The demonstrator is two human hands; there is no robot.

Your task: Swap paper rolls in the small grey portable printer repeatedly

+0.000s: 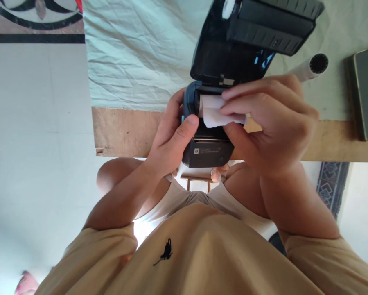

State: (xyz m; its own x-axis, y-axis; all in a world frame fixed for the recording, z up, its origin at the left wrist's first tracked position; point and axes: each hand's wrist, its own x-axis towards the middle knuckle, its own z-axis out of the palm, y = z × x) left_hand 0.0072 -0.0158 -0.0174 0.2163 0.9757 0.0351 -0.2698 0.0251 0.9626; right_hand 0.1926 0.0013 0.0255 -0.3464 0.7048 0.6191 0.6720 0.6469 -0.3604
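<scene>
Left hand (171,139) gripped the side of the small dark thermal printer (206,151), thumb pressed on its top edge; the printer overhung the table's wooden edge (125,131), lid (263,24) swung open. Right hand (263,119) pinched the loose white end of the paper roll (214,112) between thumb and fingers at the roll bay. Risks judged: the thin paper could tear or crease under the pinch; a slackened left grip could let the overhanging printer tip off the edge; a spare paper roll (309,67) lay near on the cloth.

1 head-worn view — looking steeply down, close over the table edge (128,133) and lap.
</scene>
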